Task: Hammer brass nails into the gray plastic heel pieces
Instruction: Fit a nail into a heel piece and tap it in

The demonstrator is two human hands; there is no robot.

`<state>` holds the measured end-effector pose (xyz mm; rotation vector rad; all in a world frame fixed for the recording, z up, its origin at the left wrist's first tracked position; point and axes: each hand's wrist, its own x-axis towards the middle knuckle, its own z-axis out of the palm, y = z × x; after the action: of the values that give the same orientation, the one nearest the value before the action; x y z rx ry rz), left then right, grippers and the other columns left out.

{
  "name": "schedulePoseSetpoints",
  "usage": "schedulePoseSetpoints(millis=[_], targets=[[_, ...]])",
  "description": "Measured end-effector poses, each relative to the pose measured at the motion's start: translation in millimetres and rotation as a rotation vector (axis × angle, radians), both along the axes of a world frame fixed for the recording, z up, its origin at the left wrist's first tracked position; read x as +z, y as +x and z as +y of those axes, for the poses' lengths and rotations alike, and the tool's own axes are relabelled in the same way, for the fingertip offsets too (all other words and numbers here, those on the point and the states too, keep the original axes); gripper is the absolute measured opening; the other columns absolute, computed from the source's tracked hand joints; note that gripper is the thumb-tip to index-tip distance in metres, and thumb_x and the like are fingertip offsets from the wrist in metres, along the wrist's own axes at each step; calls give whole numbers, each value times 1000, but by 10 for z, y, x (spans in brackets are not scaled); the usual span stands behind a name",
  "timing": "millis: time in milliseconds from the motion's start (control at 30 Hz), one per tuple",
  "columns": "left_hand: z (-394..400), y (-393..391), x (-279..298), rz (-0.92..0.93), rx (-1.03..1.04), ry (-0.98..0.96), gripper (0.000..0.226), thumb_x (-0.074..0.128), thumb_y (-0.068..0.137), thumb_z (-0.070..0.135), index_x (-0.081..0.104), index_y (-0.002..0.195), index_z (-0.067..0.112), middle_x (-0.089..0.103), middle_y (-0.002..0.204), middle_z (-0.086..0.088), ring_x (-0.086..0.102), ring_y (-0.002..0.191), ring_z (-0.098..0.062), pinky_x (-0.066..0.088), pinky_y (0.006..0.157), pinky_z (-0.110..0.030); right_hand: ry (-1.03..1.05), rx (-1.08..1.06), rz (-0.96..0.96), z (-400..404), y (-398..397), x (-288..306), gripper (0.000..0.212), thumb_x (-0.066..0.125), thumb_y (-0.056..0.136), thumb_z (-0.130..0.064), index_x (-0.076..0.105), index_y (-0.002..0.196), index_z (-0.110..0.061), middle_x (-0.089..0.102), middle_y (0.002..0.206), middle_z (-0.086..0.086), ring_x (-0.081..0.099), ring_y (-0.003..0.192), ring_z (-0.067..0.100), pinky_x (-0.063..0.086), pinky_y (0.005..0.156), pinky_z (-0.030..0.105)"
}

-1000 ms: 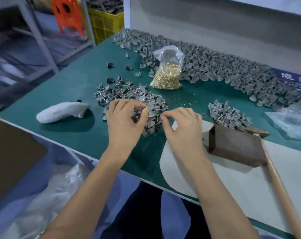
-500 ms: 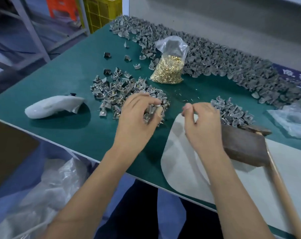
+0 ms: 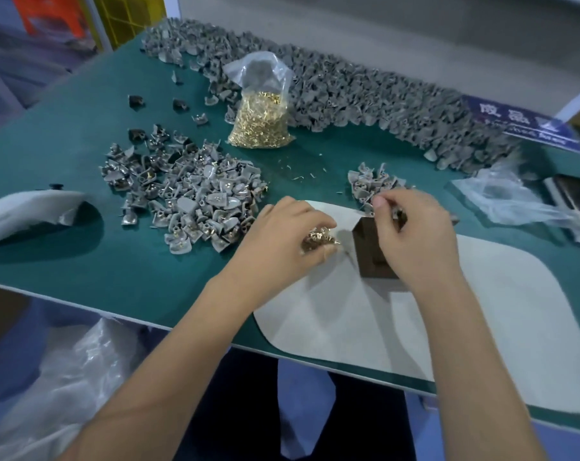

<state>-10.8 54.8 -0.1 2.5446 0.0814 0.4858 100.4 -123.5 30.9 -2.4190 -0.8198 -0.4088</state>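
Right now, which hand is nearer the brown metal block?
Right. The right hand is over the brown metal block, covering part of it; the left hand, cupping brass nails, sits just left of it.

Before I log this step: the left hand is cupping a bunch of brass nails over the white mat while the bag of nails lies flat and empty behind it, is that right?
Not quite. The left hand does cup brass nails over the white mat, but the head view shows the bag of nails standing upright and well filled, not flat and empty.
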Motion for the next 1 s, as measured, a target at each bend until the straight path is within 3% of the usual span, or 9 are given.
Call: schedulePoseSetpoints(millis=[167,367,733,800,867,933,1000], targets=[[-142,101,-34,58,6,88,33,71,88,46,69,120,36,58,114,17,45,118,-11,35,99,-34,-45,-136,73,-155,-4,-146,22,57,101,-23,76,97,-12,73,97,8,61,95,35,47,86,43],[-186,186,4,92,59,130,14,70,93,39,76,105,36,62,105,15,46,112,-13,28,87,-30,-45,-293,23,-60,-144,-178,25,54,99,-28,73,91,-14,70,91,9,58,91,37,42,88,44],[-254,276,59,202,28,235,14,54,103,33,64,108,23,53,120,7,35,124,-19,27,96,-31,-67,-301,21,-81,-145,-184,29,49,101,-38,74,101,-23,73,103,1,58,102,28,40,99,43],[-264,282,65,152,41,179,12,57,103,30,66,105,22,55,119,7,37,123,-18,28,96,-30,-16,-293,4,-83,-158,-195,26,51,99,-37,74,101,-24,72,102,0,59,100,28,43,97,44],[-305,289,117,91,75,-21,8,59,102,25,66,99,23,58,113,8,39,119,-17,31,99,-27,108,-246,-43,-110,-176,-213,19,56,98,-33,73,101,-24,71,101,-3,60,97,27,48,93,47],[-367,326,201,62,98,-263,13,58,102,26,63,91,32,59,106,11,43,112,-12,33,93,-19,258,-152,-120,-167,-182,-247,13,62,97,-26,74,102,-23,70,101,-6,62,95,25,50,88,49],[-432,373,307,81,93,-422,17,59,102,30,63,88,39,64,102,14,53,101,-5,38,85,-20,369,-44,-156,-210,-184,-275,14,65,98,-23,75,108,-21,72,104,-7,64,96,23,50,86,49]])
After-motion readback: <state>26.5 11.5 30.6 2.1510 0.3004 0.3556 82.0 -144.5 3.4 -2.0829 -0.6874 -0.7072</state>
